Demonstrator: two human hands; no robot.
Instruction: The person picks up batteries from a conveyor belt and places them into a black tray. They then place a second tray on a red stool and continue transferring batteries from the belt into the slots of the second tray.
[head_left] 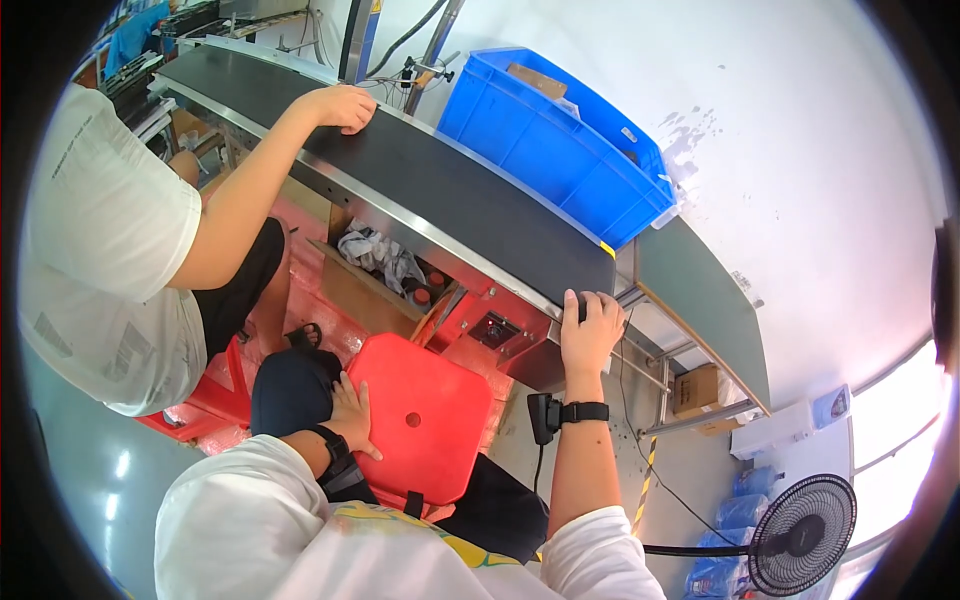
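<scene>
White shirt (235,530) nearest; red stool (445,385) touching spread left hand (350,415); right hand (592,332) curled on conveyor end (560,262), grip unclear.

Conveyor belt (440,190) seen from above, with parts we cannot make out.
The person's right hand (592,335) covers most of something dark (583,308) at the belt's end, which we cannot identify; a co-worker's curled hand (340,106) hides whatever is beneath it. The dark rim cuts off the co-worker's head, the blue bin's wall (540,155) conceals much of its inside, and distant clutter (118,62) is too small to name.
</scene>
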